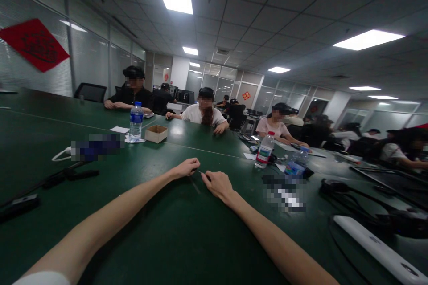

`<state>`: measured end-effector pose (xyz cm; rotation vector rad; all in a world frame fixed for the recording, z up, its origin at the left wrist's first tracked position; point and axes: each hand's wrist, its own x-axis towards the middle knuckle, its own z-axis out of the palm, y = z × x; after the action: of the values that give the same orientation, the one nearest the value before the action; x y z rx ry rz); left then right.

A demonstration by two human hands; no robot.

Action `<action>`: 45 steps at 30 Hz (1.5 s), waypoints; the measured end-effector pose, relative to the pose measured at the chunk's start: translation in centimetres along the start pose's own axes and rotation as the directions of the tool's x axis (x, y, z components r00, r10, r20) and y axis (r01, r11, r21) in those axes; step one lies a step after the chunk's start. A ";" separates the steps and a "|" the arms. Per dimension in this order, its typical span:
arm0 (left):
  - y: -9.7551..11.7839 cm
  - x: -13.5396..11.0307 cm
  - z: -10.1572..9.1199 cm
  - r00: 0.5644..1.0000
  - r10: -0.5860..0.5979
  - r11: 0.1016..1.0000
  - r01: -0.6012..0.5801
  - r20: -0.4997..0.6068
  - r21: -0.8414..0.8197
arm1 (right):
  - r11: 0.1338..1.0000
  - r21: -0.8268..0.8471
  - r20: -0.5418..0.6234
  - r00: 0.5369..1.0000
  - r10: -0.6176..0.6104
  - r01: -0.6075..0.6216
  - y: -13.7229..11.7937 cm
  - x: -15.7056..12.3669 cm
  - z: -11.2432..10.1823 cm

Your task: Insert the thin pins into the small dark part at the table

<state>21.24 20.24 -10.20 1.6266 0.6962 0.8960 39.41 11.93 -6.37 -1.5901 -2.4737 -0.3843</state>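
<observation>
Both my arms reach out over a dark green table (167,231). My left hand (186,168) is closed in a pinch, and my right hand (217,183) is pinched too, a few centimetres away. A thin, short thread or wire (201,172) seems to run between the fingertips of both hands, too fine to name for sure. Both hands hover just above the table top.
A small cardboard box (156,133) and a blue-labelled water bottle (135,121) stand at the back left. A red-capped bottle (265,150) and another bottle (296,163) sit to the right. Black cables (354,196) and a white bar (374,242) lie right. Several seated people work across the table.
</observation>
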 end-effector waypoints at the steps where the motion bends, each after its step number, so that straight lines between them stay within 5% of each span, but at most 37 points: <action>1: 0.0 0.0 0.0 1.000 -0.005 1.000 0.005 0.000 0.003 | 1.000 -0.006 0.002 1.000 -0.004 0.004 0.1 0.0 -0.1; 5: 0.0 0.1 0.0 1.000 -0.022 0.999 0.022 -0.001 0.040 | 0.999 -0.035 0.011 0.999 -0.032 0.033 0.1 -0.2 -0.6; 12: -0.1 0.3 0.2 0.996 -0.012 1.000 0.014 -0.094 0.017 | 0.957 -0.062 0.014 0.959 -0.284 0.284 -2.4 -0.9 -1.0; 21: -0.6 0.6 -0.5 0.999 -0.026 0.996 0.022 -0.044 -0.089 | 0.993 0.015 -0.016 0.993 0.116 -0.116 -2.2 -0.8 -0.6; 34: 0.1 0.3 -0.4 0.998 -0.066 0.993 0.066 -0.004 -0.094 | 0.981 0.070 -0.023 0.983 0.181 -0.179 -2.4 -0.7 -0.5; 45: 0.4 0.0 -0.7 0.993 -0.040 0.993 0.051 0.107 -0.103 | 0.992 0.074 -0.023 0.995 0.102 -0.100 -2.0 -0.8 -0.4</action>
<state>20.66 20.50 -9.76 1.5459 0.6008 0.7957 37.94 10.37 -6.49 -1.6611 -2.3486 -0.2949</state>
